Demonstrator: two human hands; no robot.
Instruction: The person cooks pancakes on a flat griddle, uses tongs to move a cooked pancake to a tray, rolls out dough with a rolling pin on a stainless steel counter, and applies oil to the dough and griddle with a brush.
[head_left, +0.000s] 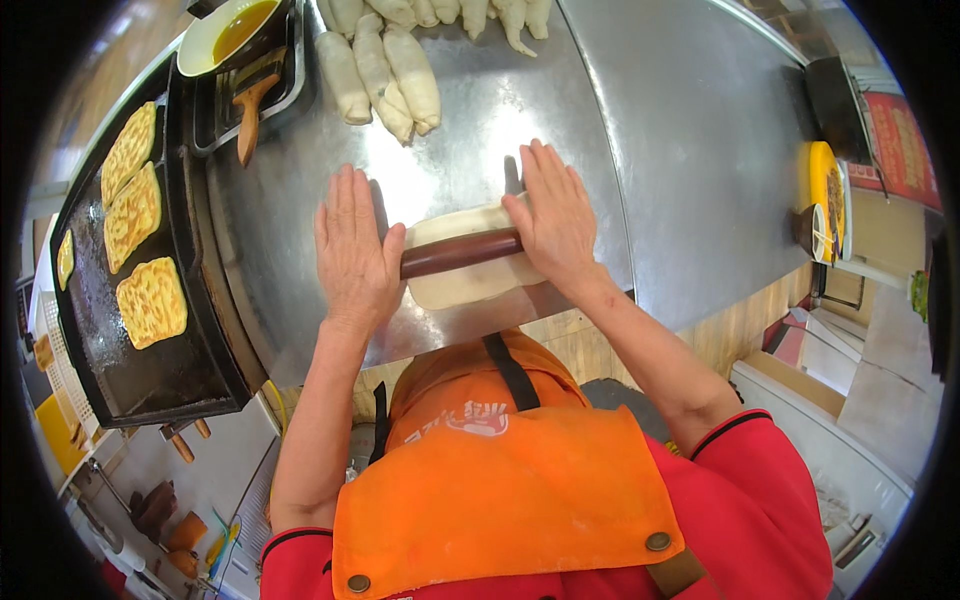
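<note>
A dark wooden rolling pin (461, 253) lies across a flattened sheet of pale dough (476, 283) on the steel worktop. Flat on the pin's left end rests my left hand (352, 251), fingers straight and thumb apart. My right hand (556, 217) presses the other end the same way, its palm hiding that end and its thumb over the dough's far edge. Neither hand's fingers wrap around the pin. Beyond them, several rolled pieces of dough (411, 79) lie side by side on the worktop (465, 176).
Left of the worktop, a black griddle (90, 360) carries several browned flatbreads (151, 302). A wooden-handled brush (253, 112) rests across a metal tray (210, 142), beside a bowl (196, 49) of yellow liquid. At the far right edge stands a yellow container (821, 169).
</note>
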